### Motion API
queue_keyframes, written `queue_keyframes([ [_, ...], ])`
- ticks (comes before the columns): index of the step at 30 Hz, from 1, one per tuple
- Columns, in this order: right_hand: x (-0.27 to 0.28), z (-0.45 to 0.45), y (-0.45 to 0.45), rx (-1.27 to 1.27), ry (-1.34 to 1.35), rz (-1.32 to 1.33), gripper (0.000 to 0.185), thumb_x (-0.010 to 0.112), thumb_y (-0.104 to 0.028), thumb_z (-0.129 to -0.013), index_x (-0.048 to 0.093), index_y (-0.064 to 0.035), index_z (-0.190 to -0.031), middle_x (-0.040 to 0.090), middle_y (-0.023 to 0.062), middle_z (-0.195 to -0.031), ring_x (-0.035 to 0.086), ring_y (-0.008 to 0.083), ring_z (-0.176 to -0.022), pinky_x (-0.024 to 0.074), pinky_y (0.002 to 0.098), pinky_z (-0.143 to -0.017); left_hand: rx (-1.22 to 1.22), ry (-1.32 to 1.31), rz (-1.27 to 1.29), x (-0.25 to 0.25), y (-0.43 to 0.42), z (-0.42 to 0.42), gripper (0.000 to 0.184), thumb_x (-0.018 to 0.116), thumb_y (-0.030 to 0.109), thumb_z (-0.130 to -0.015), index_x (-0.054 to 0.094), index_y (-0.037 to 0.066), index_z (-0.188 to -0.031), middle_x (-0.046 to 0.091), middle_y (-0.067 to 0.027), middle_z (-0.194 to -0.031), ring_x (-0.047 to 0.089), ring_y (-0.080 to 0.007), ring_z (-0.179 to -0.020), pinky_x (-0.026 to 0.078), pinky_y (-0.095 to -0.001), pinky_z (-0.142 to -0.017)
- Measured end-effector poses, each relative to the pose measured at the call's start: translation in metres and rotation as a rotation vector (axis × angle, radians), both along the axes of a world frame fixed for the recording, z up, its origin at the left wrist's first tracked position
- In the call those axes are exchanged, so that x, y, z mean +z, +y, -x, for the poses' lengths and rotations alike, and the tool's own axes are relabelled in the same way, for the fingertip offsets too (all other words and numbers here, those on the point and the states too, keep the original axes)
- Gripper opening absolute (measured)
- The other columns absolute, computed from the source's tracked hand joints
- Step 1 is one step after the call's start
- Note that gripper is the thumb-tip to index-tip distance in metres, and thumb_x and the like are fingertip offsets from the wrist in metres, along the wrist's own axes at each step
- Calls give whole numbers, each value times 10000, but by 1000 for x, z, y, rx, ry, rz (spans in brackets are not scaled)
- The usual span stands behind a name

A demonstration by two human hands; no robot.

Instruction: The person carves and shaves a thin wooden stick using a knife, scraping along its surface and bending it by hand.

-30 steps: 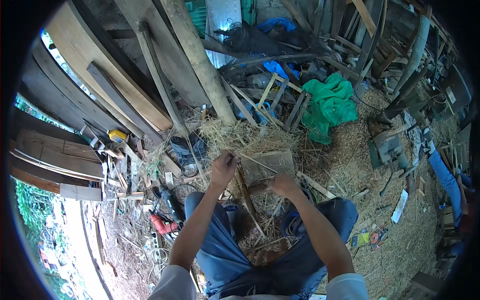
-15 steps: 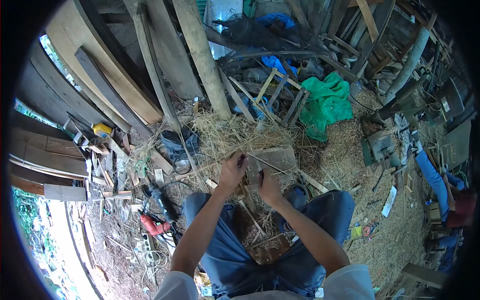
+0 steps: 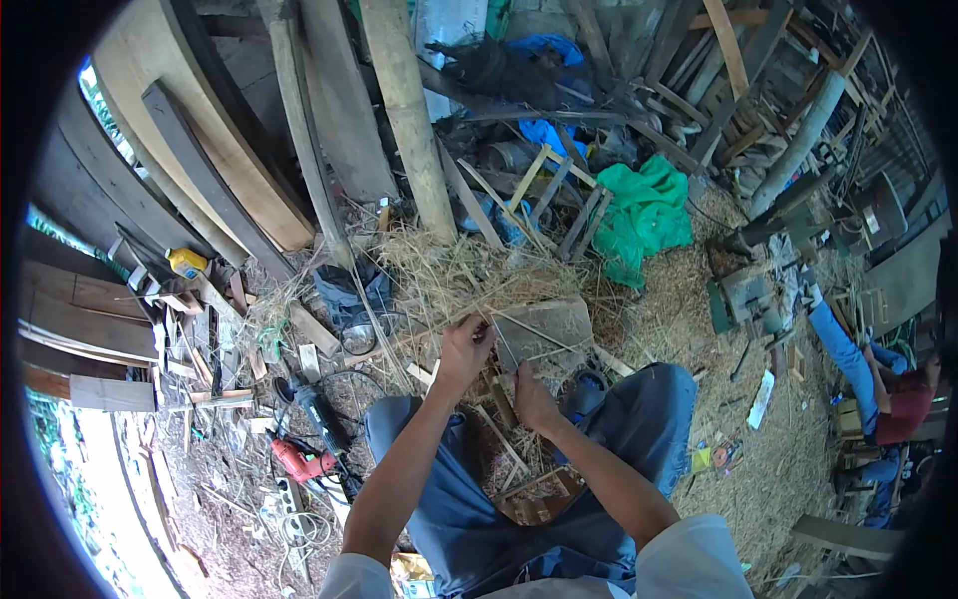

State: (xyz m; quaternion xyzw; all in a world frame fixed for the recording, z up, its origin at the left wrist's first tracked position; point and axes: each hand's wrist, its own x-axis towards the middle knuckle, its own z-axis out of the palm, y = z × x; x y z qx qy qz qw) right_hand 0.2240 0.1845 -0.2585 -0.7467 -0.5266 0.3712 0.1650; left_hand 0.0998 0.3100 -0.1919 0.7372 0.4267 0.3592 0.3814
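My left hand [image 3: 467, 351] is closed, its fingers pinched on the near end of a thin wooden strip [image 3: 534, 330] that slants away to the right. Lower and to the right, my right hand [image 3: 537, 399] wraps around the handle of what looks like a knife. The narrow knife blade [image 3: 506, 346] points up and left toward the left fingers; whether it touches the strip I cannot tell. Beneath the strip lies a flat wooden board [image 3: 569, 317] on the straw and shavings. Both hands are between my knees.
At left lie a red power tool [image 3: 299, 459], an angle grinder [image 3: 324, 414], and a power strip [image 3: 290, 499] with tangled cord. Planks [image 3: 230, 120] and a post [image 3: 409, 120] stand ahead. Green sheeting [image 3: 644, 215] is beyond; another person [image 3: 903, 404] sits at far right.
The right hand has moved slightly down, away from the left fingers, drawing the blade back. My left hand keeps its grip on the strip. The whole view has shifted a little.
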Motion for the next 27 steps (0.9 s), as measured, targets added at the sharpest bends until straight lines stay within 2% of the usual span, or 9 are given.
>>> queue_keyframes([
  [5, -36, -4, -8, 19, -102, -77, 409, 413, -100, -910, 338, 42, -1286, 595, 325, -770, 596, 495, -724, 473, 547, -630, 3, 11, 2, -11, -2, 3, 107, 651, 55, -815, 611, 7, -902, 675, -149, -809, 692, -259, -768, 544, -320, -664],
  [10, -23, -9, -11, 87, -236, -131, 424, 403, -89, -915, 333, 38, -1314, 617, 299, -820, 629, 437, -738, 508, 493, -633, -9, -58, 28, -4, -5, 2, 130, 658, 56, -816, 613, -3, -923, 666, -163, -819, 687, -242, -762, 548, -318, -675],
  [12, 2, -21, -17, 96, -115, 188, 431, 394, -101, -929, 318, 66, -1319, 627, 278, -888, 638, 408, -756, 517, 470, -639, -28, -37, -18, -5, -9, -3, 140, 663, 53, -811, 616, -6, -930, 665, -165, -827, 684, -250, -761, 548, -320, -676],
  [19, -8, -12, -12, 36, -7, 203, 391, 404, -132, -937, 344, 63, -1271, 609, 304, -917, 614, 463, -786, 448, 556, -652, -90, -32, -86, 4, -9, -10, 149, 673, 43, -800, 627, -19, -927, 659, -160, -853, 671, -263, -742, 538, -332, -649],
  [21, 1, -7, -9, -26, 47, -162, 298, 397, -104, -941, 346, 55, -1188, 570, 314, -708, 581, 482, -664, 402, 549, -532, -96, -36, -98, 0, -13, -8, 146, 672, 43, -802, 628, -17, -928, 659, -159, -848, 671, -258, -742, 536, -336, -644],
  [22, 1, -3, -6, -29, 51, -157, 298, 397, -104, -941, 346, 55, -1188, 570, 314, -708, 581, 482, -664, 402, 549, -532, -88, -36, -46, -1, -12, -6, 140, 664, 47, -802, 622, -15, -920, 644, -168, -845, 656, -288, -748, 521, -348, -661],
  [24, 2, 4, 0, -56, 57, -347, 213, 419, -109, -935, 369, 44, -1075, 560, 319, -680, 568, 500, -665, 406, 553, -541, -77, -27, 4, -1, -11, -3, 134, 657, 51, -802, 617, -13, -912, 629, -178, -842, 641, -318, -755, 506, -359, -678],
  [25, -18, 4, -7, -58, 65, -345, 213, 419, -109, -935, 369, 44, -1075, 560, 319, -680, 568, 500, -665, 406, 553, -541, -78, -26, 15, -2, -12, -2, 133, 655, 50, -803, 619, -7, -918, 633, -179, -840, 645, -317, -758, 509, -358, -676],
  [27, -77, -5, -25, 37, -105, -204, 280, 455, -122, -923, 370, 66, -1113, 561, 358, -813, 581, 482, -696, 426, 542, -557, -82, -16, 21, 0, -10, -1, 133, 654, 49, -804, 621, -1, -923, 638, -180, -837, 650, -317, -762, 512, -357, -674],
])
